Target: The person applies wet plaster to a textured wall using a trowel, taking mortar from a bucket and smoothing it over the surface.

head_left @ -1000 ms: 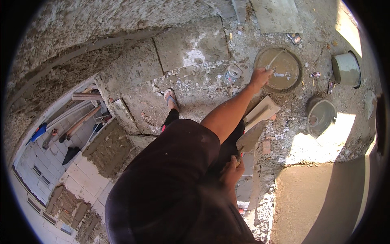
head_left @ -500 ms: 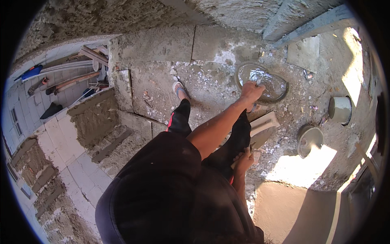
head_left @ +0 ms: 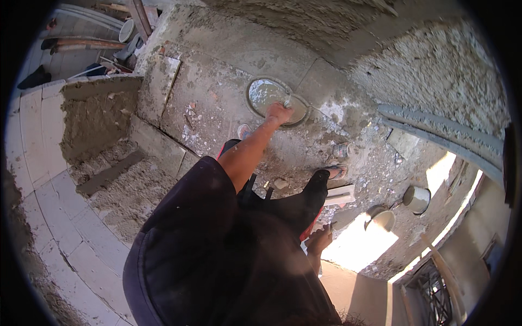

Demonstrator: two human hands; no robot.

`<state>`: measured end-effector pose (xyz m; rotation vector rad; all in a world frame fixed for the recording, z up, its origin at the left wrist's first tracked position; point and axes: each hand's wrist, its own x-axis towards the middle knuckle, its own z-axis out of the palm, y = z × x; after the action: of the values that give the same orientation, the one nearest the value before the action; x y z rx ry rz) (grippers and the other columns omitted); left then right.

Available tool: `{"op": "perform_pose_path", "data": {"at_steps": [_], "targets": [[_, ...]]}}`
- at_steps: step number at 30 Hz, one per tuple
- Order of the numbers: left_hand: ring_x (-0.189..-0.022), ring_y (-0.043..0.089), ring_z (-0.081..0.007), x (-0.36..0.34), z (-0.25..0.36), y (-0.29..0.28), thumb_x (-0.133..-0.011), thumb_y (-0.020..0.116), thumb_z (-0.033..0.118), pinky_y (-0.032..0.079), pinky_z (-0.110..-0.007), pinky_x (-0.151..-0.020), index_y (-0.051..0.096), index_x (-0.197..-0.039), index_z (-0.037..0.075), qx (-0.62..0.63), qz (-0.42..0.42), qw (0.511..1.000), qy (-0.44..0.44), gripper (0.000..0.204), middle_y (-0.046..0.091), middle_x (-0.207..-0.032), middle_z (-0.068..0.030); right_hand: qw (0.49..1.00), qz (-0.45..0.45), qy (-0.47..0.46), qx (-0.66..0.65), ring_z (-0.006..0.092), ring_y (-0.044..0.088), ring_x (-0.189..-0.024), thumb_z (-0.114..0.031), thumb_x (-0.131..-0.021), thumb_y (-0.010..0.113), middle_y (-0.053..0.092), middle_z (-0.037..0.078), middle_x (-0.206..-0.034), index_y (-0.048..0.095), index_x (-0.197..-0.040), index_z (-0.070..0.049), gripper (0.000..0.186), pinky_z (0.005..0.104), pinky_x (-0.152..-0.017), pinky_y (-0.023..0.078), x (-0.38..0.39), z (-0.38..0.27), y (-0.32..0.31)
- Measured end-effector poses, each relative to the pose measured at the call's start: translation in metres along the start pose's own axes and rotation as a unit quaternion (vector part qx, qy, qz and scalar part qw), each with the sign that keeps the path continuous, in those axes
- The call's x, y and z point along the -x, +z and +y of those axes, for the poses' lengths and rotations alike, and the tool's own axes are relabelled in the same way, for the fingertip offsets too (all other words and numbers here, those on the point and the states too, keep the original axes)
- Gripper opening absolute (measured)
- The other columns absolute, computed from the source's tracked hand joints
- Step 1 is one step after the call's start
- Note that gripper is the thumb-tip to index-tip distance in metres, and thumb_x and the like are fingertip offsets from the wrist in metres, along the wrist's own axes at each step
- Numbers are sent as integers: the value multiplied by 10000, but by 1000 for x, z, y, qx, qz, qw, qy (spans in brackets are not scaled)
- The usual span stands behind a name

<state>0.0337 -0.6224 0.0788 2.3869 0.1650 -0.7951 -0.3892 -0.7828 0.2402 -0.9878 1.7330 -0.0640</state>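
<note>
A round grey tub [head_left: 249, 101] of shiny water hangs or stands in front of my left foot. My left hand [head_left: 279, 113] is closed at its near side, the arm stretched out; the exact grip is partly hidden. Low beside my right leg, my right hand [head_left: 319, 239] is closed round the handle of a trowel [head_left: 343, 218], whose grey blade points away from me. A pale board-like float [head_left: 340, 196] lies near my right foot, just beyond the trowel blade.
A grey bucket [head_left: 417, 200] and a round basin [head_left: 383, 219] stand to the right. Rubble litters the floor. Block steps [head_left: 60, 228] with mortar patches lie left; a rough wall [head_left: 435, 81] and a grey beam [head_left: 446, 133] rise at far right.
The tub has moved left across the floor with my left hand, past the white patch. My view has turned right, and my right hand with the trowel has shifted lower.
</note>
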Motion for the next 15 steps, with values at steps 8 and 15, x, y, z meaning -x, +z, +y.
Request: {"op": "perform_pose_path", "data": {"at_steps": [8,15], "targets": [[-1058,661,-338,-78,-146,-73,-818,631,523,506,-400,-943,713,-1040,-19,-4,-48,996,-80,591,701,-1069,-215,903,-1,-220,370,158,480,-450,-324,-939,467,502,65,-605,622,-989,73,430,315,-416,373,62,19,16],[-1019,666,-366,-110,-265,-116,-807,642,534,533,-420,-874,719,-1024,1,-12,-8,995,-100,580,708,-1026,-208,867,-126,-160,454,120,475,-417,-303,-985,459,492,38,-588,551,-867,-17,323,286,-375,403,25,-58,99]]}}
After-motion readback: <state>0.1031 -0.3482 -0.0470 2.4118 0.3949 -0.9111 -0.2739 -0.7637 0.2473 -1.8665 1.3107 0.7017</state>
